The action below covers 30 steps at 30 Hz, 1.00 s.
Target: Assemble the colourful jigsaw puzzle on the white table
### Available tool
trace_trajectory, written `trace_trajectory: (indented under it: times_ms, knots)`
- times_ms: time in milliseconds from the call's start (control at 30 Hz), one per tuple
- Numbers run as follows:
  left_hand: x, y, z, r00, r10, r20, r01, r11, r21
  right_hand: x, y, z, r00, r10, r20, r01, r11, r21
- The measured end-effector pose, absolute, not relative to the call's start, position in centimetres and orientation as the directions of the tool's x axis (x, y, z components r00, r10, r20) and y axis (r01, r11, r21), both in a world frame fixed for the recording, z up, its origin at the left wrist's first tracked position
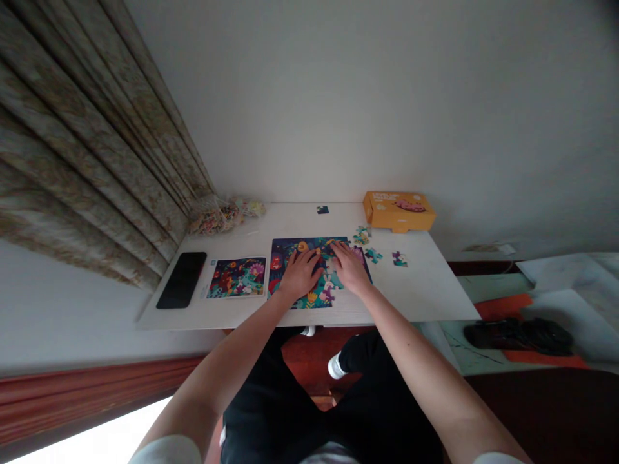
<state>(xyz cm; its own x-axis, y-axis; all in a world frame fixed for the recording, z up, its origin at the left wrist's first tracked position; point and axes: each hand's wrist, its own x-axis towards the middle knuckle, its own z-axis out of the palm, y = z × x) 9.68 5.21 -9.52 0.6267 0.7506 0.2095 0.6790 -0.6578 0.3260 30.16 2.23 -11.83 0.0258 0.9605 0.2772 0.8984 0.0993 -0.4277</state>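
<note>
A colourful, partly assembled jigsaw puzzle (313, 300) lies on the white table, with gaps along its lower right side. My left hand (300, 273) rests on its middle, fingers stretched out over the pieces. On the upper right part lies my right hand (349, 265), its fingers also extended. What is beneath both palms is hidden. Several loose puzzle pieces (373, 255) lie just right of the puzzle, one puzzle piece (400, 259) a little farther out. Another puzzle piece (322, 210) sits near the wall. Left of the puzzle is a printed reference picture (236, 278).
A black phone (182, 280) lies at the left of the table (435, 296). Bags of small colourful items (220, 218) sit at the back left by the curtain (97, 116). An orange puzzle box (400, 211) stands at the back right against the wall.
</note>
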Motion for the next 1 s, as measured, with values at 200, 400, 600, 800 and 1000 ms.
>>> trace_trajectory:
  times_ms: [200, 400, 600, 800, 1000]
  knots:
    - [11.2, 6.8, -9.5, 0.74, 0.628, 0.241, 0.556, -0.772, 0.308, 35.1, 0.4, -12.5, 0.127, 0.92, 0.37, 0.848, 0.092, -0.522]
    - [14.2, 7.7, -10.3, 0.745, 0.624, 0.235, 0.56, -0.777, 0.288, 35.9, -0.7, -12.9, 0.088, 0.927, 0.366, 0.865, 0.111, -0.489]
    - [14.6, 8.1, -9.9, 0.742, 0.629, 0.232, 0.573, -0.774, 0.269, 35.5, -0.6, -12.7, 0.075, 0.926, 0.369, 0.876, 0.115, -0.468]
    - [14.7, 6.9, -8.7, 0.746, 0.639, 0.187, 0.618, -0.769, 0.165, 35.4, -0.7, -12.6, 0.076, 0.929, 0.363, 0.878, 0.11, -0.467]
    - [15.0, 5.6, -8.1, 0.773, 0.623, 0.119, 0.608, -0.781, 0.14, 35.4, -0.7, -12.5, 0.062, 0.927, 0.369, 0.884, 0.121, -0.452]
